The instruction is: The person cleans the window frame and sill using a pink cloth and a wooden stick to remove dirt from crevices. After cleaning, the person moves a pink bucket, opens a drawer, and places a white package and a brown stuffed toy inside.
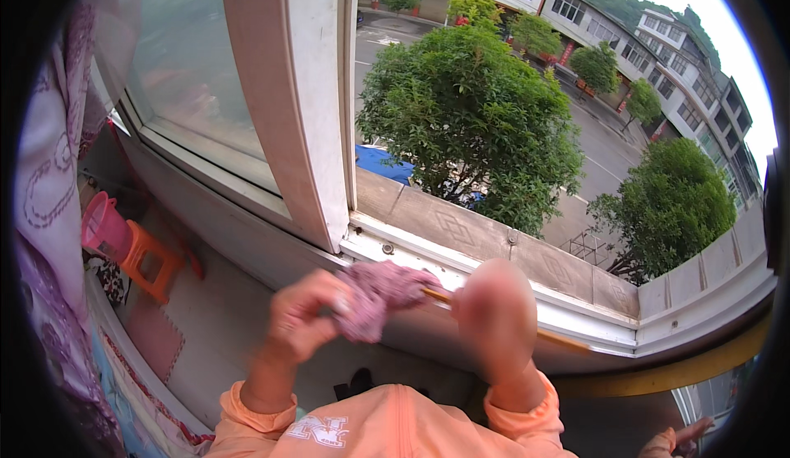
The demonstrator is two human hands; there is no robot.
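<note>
My left hand (pixel 308 316) grips one end of a crumpled pink cloth (pixel 386 297) between thumb and fingers. In my right hand (pixel 497 322), which is partly blurred, is a thin wooden stick (pixel 565 339), perhaps a chopstick. It sticks out on both sides of the fist, and its left end meets the cloth. Whether the cloth is wrapped round that end is unclear. Both hands are over the near side of a white sliding-window track (pixel 426 260), where dark specks of dirt show.
Left of the opening stands a window frame post (pixel 315 87) with a glass pane (pixel 191 75). A tiled outer ledge (pixel 457 226) lies beyond the track, above a street. A pink bucket (pixel 105 226), an orange stool (pixel 151 266) and a purple curtain (pixel 55 211) are at left. A mirror (pixel 731 390) reflects a hand.
</note>
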